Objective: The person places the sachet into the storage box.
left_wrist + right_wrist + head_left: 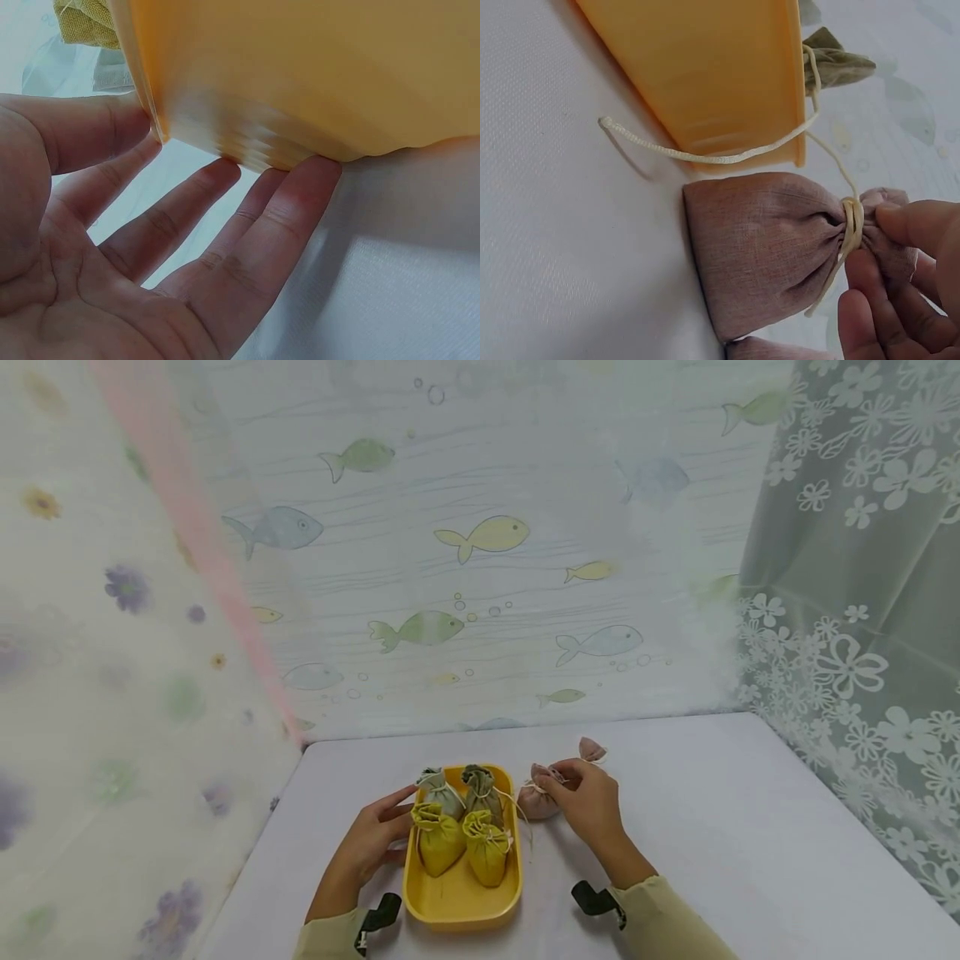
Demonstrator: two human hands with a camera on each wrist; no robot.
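Observation:
A yellow plastic tray [461, 910] holds two yellow drawstring pouches [439, 847], a pale grey-green pouch [446, 799] and a dark olive pouch [482, 793]. My left hand [372, 839] is at the tray's left side, its extended fingertips touching the outer wall in the left wrist view. To the right of the tray, my right hand [592, 806] pinches the gathered neck of a dusty-pink drawstring pouch [761, 244], just past its cream cord [852, 225]. Behind that hand, the top of another pink pouch [592, 749] shows; its body is mostly hidden.
A white-covered table [720, 827] carries everything. Behind it hangs a fish-print curtain [480, 610], with a floral sheet [135, 710] on the left and sheer flowered fabric [862, 635] on the right. A loose cord [727, 158] trails over the tray's side.

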